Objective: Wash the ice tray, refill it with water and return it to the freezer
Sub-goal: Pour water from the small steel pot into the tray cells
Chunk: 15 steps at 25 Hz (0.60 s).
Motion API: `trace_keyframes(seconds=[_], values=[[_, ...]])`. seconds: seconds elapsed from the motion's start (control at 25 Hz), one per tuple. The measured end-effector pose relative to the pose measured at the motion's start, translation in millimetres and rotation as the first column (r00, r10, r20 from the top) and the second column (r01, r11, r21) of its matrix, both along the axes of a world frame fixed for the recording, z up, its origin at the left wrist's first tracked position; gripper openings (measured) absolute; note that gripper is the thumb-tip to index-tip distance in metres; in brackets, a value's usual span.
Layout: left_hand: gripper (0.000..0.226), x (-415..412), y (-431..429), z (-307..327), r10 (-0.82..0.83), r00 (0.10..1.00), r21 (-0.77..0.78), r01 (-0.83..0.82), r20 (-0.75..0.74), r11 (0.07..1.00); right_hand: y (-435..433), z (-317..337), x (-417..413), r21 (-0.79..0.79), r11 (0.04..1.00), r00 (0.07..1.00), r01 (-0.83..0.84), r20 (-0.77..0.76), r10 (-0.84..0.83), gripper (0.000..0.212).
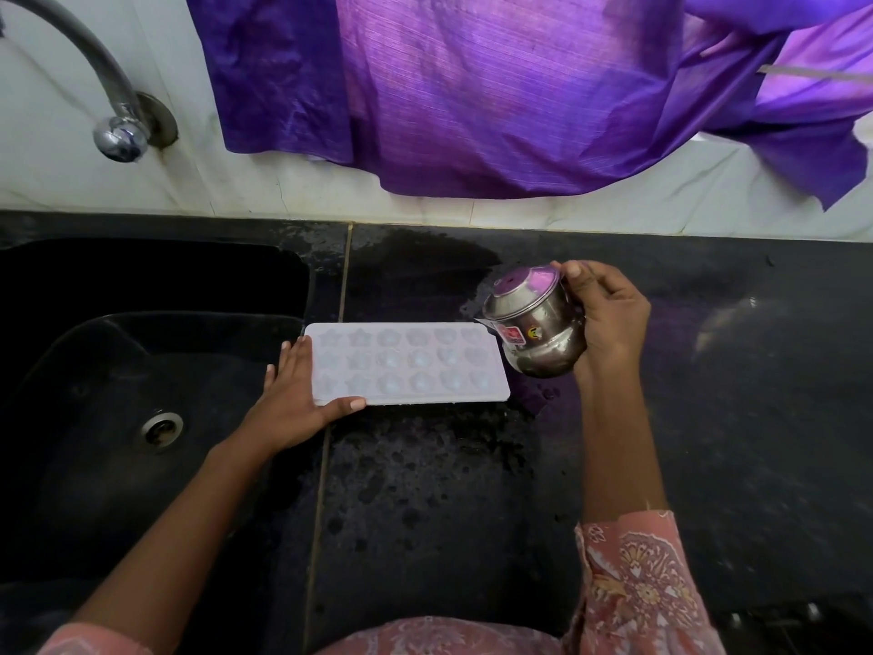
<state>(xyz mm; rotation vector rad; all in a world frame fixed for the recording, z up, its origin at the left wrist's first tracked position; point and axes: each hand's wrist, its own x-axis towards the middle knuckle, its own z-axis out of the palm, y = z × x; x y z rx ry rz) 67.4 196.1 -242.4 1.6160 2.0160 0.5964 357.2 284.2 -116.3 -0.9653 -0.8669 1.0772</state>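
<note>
A white ice tray [406, 361] with star, round and heart moulds lies flat on the black counter [425, 489], just right of the sink. My left hand [297, 399] rests against its left end, fingers along the edge and thumb at the near side, steadying it. My right hand [609, 319] grips a small steel pot [534, 323], tilted with its mouth toward the tray's right end. I cannot tell whether water is pouring from the pot.
A black sink [118, 394] with a metal drain [160, 430] lies to the left, under a curved steel tap [108, 106] on the white wall. A purple cloth [472, 87] hangs over the wall behind. The counter around the tray is wet.
</note>
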Motion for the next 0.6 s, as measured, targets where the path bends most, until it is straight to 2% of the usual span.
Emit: trace_keyframes(seconds=[0.28, 0.6], values=[[0.127, 0.9, -0.6, 0.6, 0.003, 1.000, 0.011, -0.003, 0.001, 1.000, 0.5, 0.5, -6.7, 0.000, 1.000, 0.995, -0.007, 0.095, 0.007, 0.010], [0.128, 0.4, -1.0, -1.0, 0.007, 1.000, 0.017, -0.007, 0.000, 1.000, 1.2, 2.1, -9.0, 0.021, 1.000, 0.994, -0.002, 0.113, -0.001, 0.016]])
